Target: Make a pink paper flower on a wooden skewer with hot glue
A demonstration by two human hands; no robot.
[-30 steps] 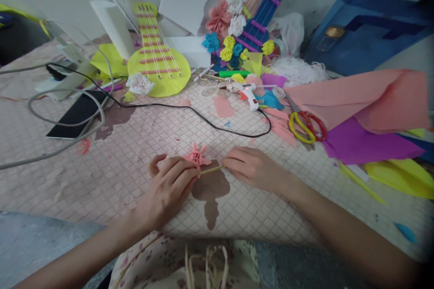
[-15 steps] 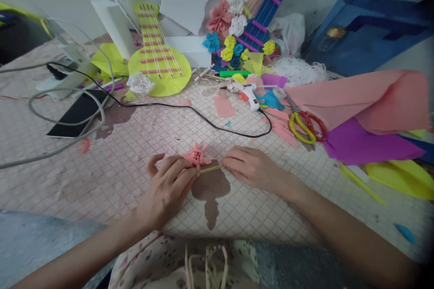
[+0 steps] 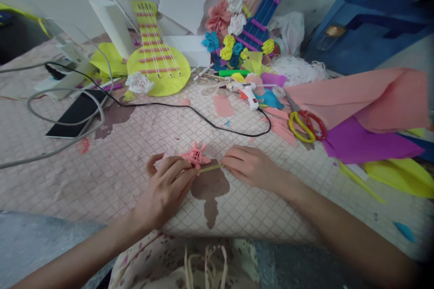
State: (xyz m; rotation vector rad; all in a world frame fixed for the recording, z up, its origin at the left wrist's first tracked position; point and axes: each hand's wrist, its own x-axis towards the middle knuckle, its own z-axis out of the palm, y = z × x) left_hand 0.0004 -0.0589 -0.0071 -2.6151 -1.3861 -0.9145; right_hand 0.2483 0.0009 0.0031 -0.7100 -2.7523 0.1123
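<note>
A pink paper flower [image 3: 196, 155] is pinched at its base in the fingertips of my left hand [image 3: 169, 184], low over the front of the table. A thin yellow strip [image 3: 210, 168] stretches from the flower's base across to my right hand [image 3: 252, 167]. My right fingers are closed on the strip's other end, which they hide. The flower's petals point outward and its base is partly covered by my left fingers.
Behind my hands lie a white glue gun [image 3: 250, 97] with a black cord [image 3: 217, 126], scissors [image 3: 307, 126] and pink paper [image 3: 366, 99]. A yellow paper guitar [image 3: 169, 82] and a decorated blue guitar [image 3: 259, 25] lean at the back. A black phone [image 3: 76, 115] rests left.
Almost nothing differs. The whole view has shifted very slightly, and both hands keep their hold on the flower and strip.
</note>
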